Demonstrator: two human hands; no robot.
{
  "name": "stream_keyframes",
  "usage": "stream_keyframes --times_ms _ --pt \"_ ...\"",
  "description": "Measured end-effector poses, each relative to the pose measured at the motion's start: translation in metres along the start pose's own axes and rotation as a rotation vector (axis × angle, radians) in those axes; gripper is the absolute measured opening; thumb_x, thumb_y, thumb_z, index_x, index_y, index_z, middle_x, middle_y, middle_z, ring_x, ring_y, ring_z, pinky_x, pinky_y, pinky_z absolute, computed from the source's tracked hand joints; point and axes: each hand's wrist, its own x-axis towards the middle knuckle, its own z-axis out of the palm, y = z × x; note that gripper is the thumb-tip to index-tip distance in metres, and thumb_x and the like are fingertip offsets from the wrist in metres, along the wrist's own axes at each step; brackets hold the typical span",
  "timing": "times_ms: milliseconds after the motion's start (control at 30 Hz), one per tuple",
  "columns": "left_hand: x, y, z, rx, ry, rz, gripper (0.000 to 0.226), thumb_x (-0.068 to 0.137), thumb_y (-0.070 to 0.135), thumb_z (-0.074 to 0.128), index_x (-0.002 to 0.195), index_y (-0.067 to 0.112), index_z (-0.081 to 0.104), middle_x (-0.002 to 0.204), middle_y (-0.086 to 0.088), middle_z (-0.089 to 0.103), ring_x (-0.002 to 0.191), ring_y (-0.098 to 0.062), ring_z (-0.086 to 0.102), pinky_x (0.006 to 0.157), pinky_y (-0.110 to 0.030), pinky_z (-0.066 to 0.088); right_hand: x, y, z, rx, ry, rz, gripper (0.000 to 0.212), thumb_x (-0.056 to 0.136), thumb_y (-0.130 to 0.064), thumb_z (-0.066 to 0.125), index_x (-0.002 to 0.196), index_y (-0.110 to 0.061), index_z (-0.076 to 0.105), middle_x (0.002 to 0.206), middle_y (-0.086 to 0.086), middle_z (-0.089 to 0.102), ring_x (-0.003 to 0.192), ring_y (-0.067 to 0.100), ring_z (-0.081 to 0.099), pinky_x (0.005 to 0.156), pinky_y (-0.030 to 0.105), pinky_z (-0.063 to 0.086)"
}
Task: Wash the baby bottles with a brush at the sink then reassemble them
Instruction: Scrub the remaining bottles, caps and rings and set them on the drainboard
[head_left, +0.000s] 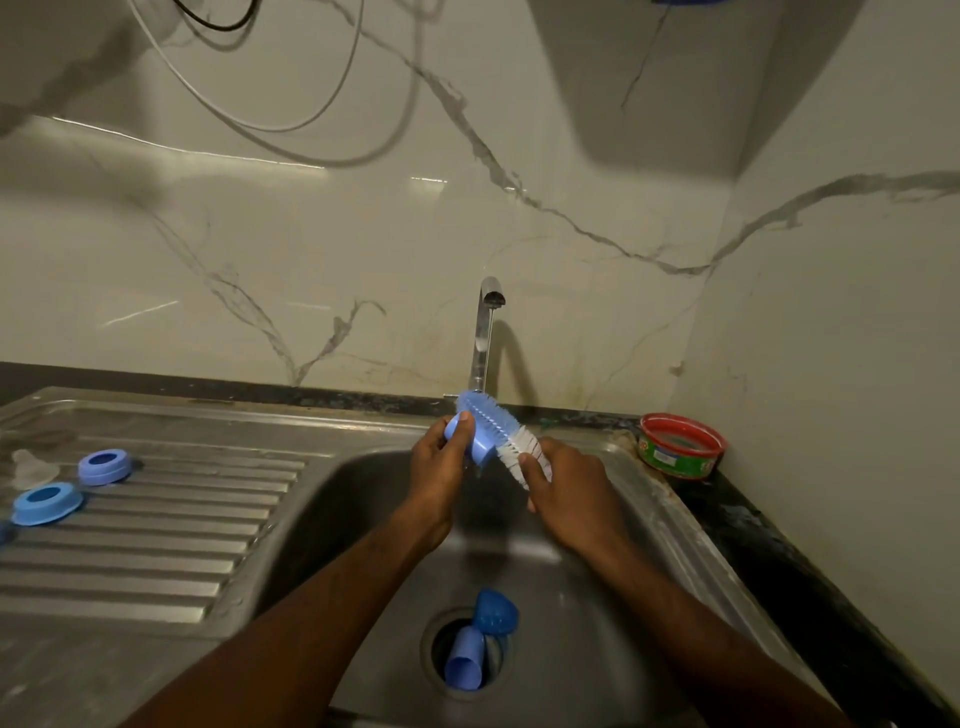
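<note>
Over the sink basin (582, 613) my left hand (439, 467) grips a small blue bottle cap (480, 447). My right hand (566, 493) holds the bottle brush (498, 426), whose blue and white bristles lie against the cap. In the basin, by the drain, lie another blue cap (464, 659) and a darker blue domed cap (494, 612). Two blue screw rings (104, 466) (45, 502) rest on the draining board (156, 545) at the left, with a clear teat (32, 466) beside them.
The chrome tap (485, 332) stands behind the basin with no water visible. A red and green tub (680, 446) sits on the dark counter at the right corner. Marble wall panels close in behind and to the right. Cables hang on the wall above.
</note>
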Motion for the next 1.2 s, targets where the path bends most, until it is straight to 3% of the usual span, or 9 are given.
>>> stream_keyframes --times_ms 133,367,533,633,700,800,900,1033,1200 --pt "-0.001 0.001 -0.003 -0.034 -0.08 -0.018 0.02 0.097 0.032 0.063 0.113 0.022 0.069 0.106 -0.002 0.075 0.101 -0.019 0.073 0.082 -0.031 0.059 0.0 0.006 0.001 -0.029 -0.096 0.094 0.041 0.106 -0.046 0.043 0.131 -0.02 0.061 0.107 0.003 0.073 0.098 0.017 0.067 0.088 0.031 0.049" --pt "0.007 -0.003 -0.006 -0.12 0.048 -0.184 0.02 0.101 0.019 0.059 0.116 0.007 0.067 0.111 -0.015 0.073 0.103 -0.026 0.071 0.083 -0.029 0.061 -0.004 -0.003 -0.013 -0.142 0.042 0.094 0.035 0.105 -0.04 0.049 0.135 -0.022 0.053 0.121 0.002 0.067 0.105 0.018 0.065 0.08 0.027 0.047" --pt "0.001 -0.002 0.003 -0.243 0.09 -0.264 0.025 0.099 0.02 0.058 0.114 0.002 0.069 0.104 -0.02 0.076 0.1 -0.031 0.073 0.092 -0.041 0.057 -0.002 -0.025 -0.013 -0.309 -0.158 0.156 0.044 0.107 -0.029 0.047 0.149 -0.016 0.036 0.144 0.013 0.052 0.129 0.026 0.054 0.107 0.038 0.043" --pt "-0.002 -0.005 0.011 -0.229 0.047 -0.308 0.031 0.102 0.029 0.055 0.117 0.004 0.067 0.103 -0.018 0.076 0.095 -0.027 0.074 0.08 -0.032 0.059 0.005 -0.026 -0.016 -0.342 -0.085 0.095 0.032 0.108 -0.025 0.04 0.139 -0.017 0.045 0.13 0.014 0.059 0.116 0.029 0.061 0.099 0.045 0.05" --pt "0.0 -0.006 0.013 -0.114 0.08 -0.325 0.037 0.101 0.036 0.057 0.112 0.003 0.068 0.098 -0.023 0.073 0.086 -0.026 0.071 0.07 -0.028 0.057 0.012 -0.028 -0.021 -0.323 -0.109 0.161 0.038 0.106 -0.024 0.049 0.143 -0.015 0.044 0.142 0.011 0.054 0.128 0.025 0.055 0.106 0.038 0.043" --pt "0.003 -0.003 0.01 -0.029 0.126 -0.259 0.037 0.099 0.038 0.059 0.103 0.004 0.071 0.097 -0.023 0.071 0.09 -0.027 0.068 0.08 -0.036 0.054 0.018 -0.029 -0.02 -0.276 0.0 0.12 0.041 0.105 -0.03 0.052 0.145 -0.021 0.044 0.141 0.006 0.053 0.122 0.02 0.057 0.093 0.031 0.046" --pt "0.006 0.001 -0.001 0.018 0.256 -0.216 0.027 0.097 0.037 0.063 0.092 0.011 0.069 0.09 -0.011 0.071 0.084 -0.023 0.066 0.07 -0.031 0.052 0.006 -0.028 -0.017 -0.317 0.106 0.005 0.036 0.103 -0.039 0.051 0.137 -0.028 0.047 0.132 0.004 0.046 0.101 0.017 0.061 0.071 0.026 0.04" --pt "0.006 -0.001 -0.013 0.048 0.262 -0.202 0.022 0.096 0.035 0.066 0.103 0.014 0.069 0.088 -0.005 0.069 0.084 -0.019 0.065 0.064 -0.026 0.048 -0.001 -0.019 -0.012 -0.372 0.135 -0.044 0.03 0.104 -0.037 0.05 0.133 -0.029 0.052 0.127 -0.002 0.061 0.107 0.017 0.065 0.077 0.029 0.045" --pt "0.0 0.001 0.002 0.084 0.107 -0.074 0.033 0.098 0.04 0.06 0.124 0.02 0.065 0.113 -0.001 0.067 0.107 -0.018 0.06 0.083 -0.028 0.046 0.008 -0.013 -0.013 -0.381 0.19 0.002 0.029 0.107 -0.036 0.045 0.132 -0.026 0.053 0.119 0.001 0.069 0.102 0.02 0.067 0.079 0.032 0.049"
